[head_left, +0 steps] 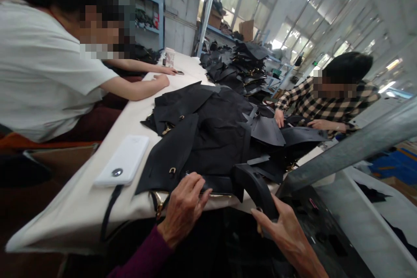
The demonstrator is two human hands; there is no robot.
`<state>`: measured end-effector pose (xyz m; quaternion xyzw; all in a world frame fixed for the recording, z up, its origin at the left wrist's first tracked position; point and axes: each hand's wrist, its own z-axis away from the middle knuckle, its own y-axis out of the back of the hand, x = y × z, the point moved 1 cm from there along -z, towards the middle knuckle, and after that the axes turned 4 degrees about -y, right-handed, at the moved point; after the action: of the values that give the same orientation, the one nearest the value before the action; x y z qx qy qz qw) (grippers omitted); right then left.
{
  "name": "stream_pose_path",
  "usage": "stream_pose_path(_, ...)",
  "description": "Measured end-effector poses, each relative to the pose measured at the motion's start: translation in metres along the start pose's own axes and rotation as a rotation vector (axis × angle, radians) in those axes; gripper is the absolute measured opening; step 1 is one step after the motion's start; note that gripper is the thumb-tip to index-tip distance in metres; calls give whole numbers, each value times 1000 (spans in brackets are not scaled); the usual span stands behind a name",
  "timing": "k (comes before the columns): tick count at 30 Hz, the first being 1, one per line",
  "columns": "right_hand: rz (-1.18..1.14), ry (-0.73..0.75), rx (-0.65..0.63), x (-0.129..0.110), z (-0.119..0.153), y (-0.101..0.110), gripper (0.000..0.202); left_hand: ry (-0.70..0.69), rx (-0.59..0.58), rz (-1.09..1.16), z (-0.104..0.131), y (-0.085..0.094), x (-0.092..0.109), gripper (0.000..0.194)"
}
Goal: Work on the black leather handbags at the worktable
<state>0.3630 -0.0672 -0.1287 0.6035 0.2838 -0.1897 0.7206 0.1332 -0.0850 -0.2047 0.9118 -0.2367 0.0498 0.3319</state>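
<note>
A black bag panel (pixel 208 147) with a leather edge piece, small gold fittings and a gold zip (pixel 220 196) lies at the table's near edge. My left hand (pixel 185 208) is closed on its near edge, fingers bent together over the leather and the thumb beside the zip. A gold clasp (pixel 159 204) hangs just left of that wrist. In my right hand (pixel 285 226), thumb and fingers grip the lower end of a curved black leather strap (pixel 256 186). The strap's upper end touches the panel's right side.
A white phone-like device (pixel 124 160) lies left on the white-covered table (pixel 78 213). Stacked black pieces (pixel 241 67) stand behind. A person in white (pixel 48 69) leans in from the left; another in a checked shirt (pixel 339 106) handles black pieces at right. A metal post (pixel 352 143) slants across the right.
</note>
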Motion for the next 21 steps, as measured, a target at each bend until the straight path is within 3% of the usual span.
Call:
stream_pose_path(2,19,-15,-25,1,9,-1,33,156,54,-114,-13,18,-5,16)
stream_pose_path(4,45,-26,-34,1,17,-1,34,315,27,-267,-28,31,-12,21)
stream_pose_path(7,112,-48,-57,6,27,0,38,488,-140,-425,-42,38,-30,25)
stream_pose_path(10,188,-70,-48,15,33,5,48,552,-311,-485,-40,34,-53,27)
stream_pose_path(15,223,-59,10,17,43,13,50,522,-192,-41,-32,38,-77,27)
stream_pose_path(18,183,-25,3,1,52,11,43,619,-152,363,-29,41,-78,38)
stream_pose_path(21,162,10,-93,-20,59,0,36,712,-114,681,-24,37,-73,38)
